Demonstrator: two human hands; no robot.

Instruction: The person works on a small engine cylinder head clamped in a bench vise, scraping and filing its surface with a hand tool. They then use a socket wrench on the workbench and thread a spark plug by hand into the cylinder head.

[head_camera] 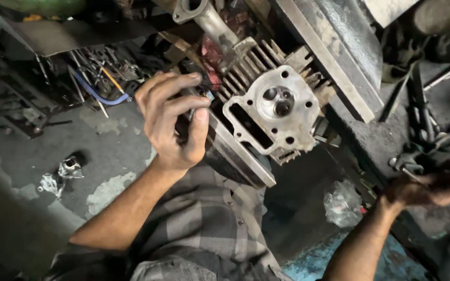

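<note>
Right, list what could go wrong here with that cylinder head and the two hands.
1. The cylinder head sits on a narrow metal ledge with neither hand on it, so a knock might tip it to the floor.
2. The left hand pinches a small dark part in its fingertips above the cluttered floor; dropped, it could be hard to find.
3. The right hand grips among dark, greasy tools; it could slip or get nicked.

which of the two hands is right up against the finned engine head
The left hand, curled at the finned cylinder head beside its fins. The right hand is away at the right, among dark tools.
</note>
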